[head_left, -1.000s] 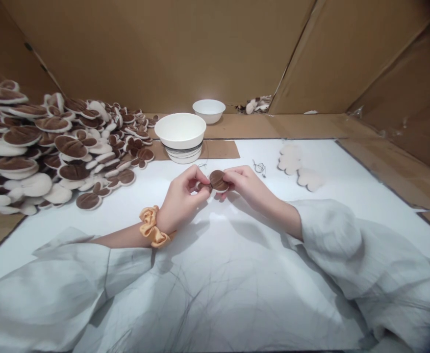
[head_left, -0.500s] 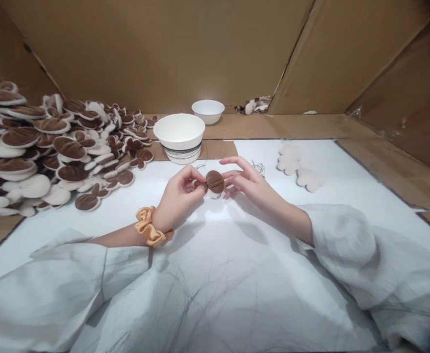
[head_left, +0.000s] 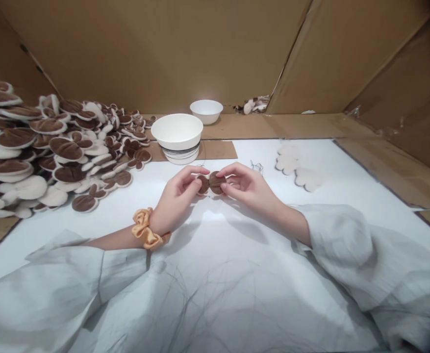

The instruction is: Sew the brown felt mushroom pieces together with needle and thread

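Between my hands, just above the white table, is a small brown plush piece (head_left: 217, 183) with rounded lobes and a pale edge. My left hand (head_left: 181, 192) pinches its left lobe between thumb and fingers; a yellow scrunchie (head_left: 149, 229) circles that wrist. My right hand (head_left: 249, 185) grips the right lobe, thumb and index finger on its brown face. My fingertips cover parts of the piece, and its underside is hidden. Just behind my right hand lies a small tangle of dark thread (head_left: 257, 167).
A large heap of brown and cream plush pieces (head_left: 67, 148) fills the left side. Behind my hands stands a white bowl wound with dark thread (head_left: 177, 131), with a smaller white bowl (head_left: 206, 111) farther back. Pale scalloped pieces (head_left: 287, 159) lie to the right. Cardboard walls (head_left: 163, 54) enclose the table.
My right hand's fingers, spread beside the plush piece before, have closed on its right lobe. My left hand keeps its hold.
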Demonstrator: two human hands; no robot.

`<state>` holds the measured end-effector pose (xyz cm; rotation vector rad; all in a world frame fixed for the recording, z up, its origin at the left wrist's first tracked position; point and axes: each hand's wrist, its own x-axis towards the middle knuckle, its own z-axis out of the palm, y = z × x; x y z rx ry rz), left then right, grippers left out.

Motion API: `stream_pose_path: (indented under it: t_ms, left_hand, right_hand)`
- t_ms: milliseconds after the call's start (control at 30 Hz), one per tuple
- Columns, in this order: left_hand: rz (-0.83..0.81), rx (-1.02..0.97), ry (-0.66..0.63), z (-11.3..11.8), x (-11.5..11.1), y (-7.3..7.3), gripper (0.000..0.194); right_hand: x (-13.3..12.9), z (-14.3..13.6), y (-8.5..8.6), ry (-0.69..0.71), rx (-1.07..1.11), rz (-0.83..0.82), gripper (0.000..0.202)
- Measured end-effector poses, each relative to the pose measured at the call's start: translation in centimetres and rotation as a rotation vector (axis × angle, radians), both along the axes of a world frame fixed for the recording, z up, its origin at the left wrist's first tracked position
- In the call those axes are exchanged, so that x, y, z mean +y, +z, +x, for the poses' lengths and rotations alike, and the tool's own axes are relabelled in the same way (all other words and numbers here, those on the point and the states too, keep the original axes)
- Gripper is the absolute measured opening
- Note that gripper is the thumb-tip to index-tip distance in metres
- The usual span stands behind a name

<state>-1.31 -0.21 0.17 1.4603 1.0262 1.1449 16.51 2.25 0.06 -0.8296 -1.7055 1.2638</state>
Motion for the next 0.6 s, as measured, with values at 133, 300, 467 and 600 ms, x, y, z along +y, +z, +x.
stream_pose_path:
  t_ms: [133,300,467,600]
  left_hand:
    - [0.019,0.040,-0.024,0.03,-0.02,-0.17,0.023]
    - [0.070,0.107,-0.027,0.17,-0.04,-0.10,0.018]
    - [0.116,0.121,0.006,-0.02,-0.08,-0.28,0.011]
    - [0.157,0.108,0.062,-0.16,-0.34,-0.33,0.009]
  right_hand:
    - [-0.24,-0.05,0.11,-0.056,-0.026,-0.031,0.011]
    - [-0.63,-0.15,0.14,-0.014,-0.030,-0.046,0.009]
    - [-0.77,-0.33,0.09,0.011,0.022,-0.040,0.009]
    - [-0.75,-0.35,-0.19,0.062,0.049,0.040,0.018]
